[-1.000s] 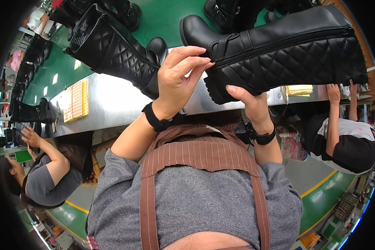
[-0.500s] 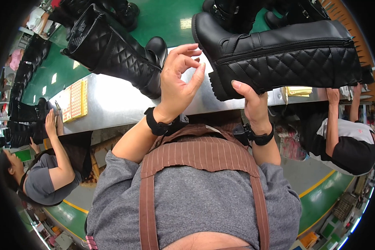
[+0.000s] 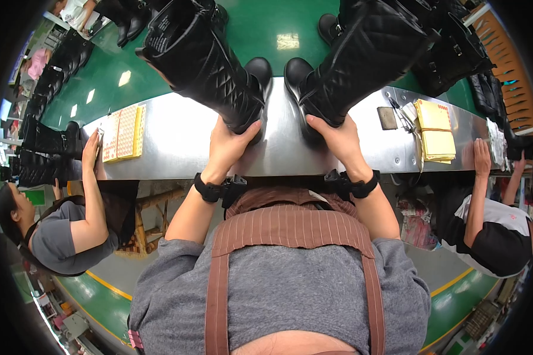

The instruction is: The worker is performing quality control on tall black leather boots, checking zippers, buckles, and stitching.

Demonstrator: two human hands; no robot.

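Two tall black quilted boots stand upright on the metal table [image 3: 183, 142], their toes pointing away from me and close to each other. My left hand [image 3: 228, 145] is wrapped round the heel and ankle of the left boot [image 3: 216, 80], thumb over the back. On the other side, my right hand [image 3: 339, 141] grips the right boot [image 3: 361, 65] the same way at its heel. The fingers of both hands are partly hidden behind the boots. The shafts lean outward, and the left one's open top shows its lining.
A stack of printed label sheets [image 3: 123, 133] lies at the left. Tied yellow papers [image 3: 435, 133], a small dark block [image 3: 387, 118] and metal tools [image 3: 407, 118] lie at the right. More black boots [image 3: 453, 59] stand on the green surface beyond. Co-workers sit on both sides.
The right boot, held sideways in my right hand before, now stands upright on the table. My left hand, free before, has moved down onto the left boot's heel.
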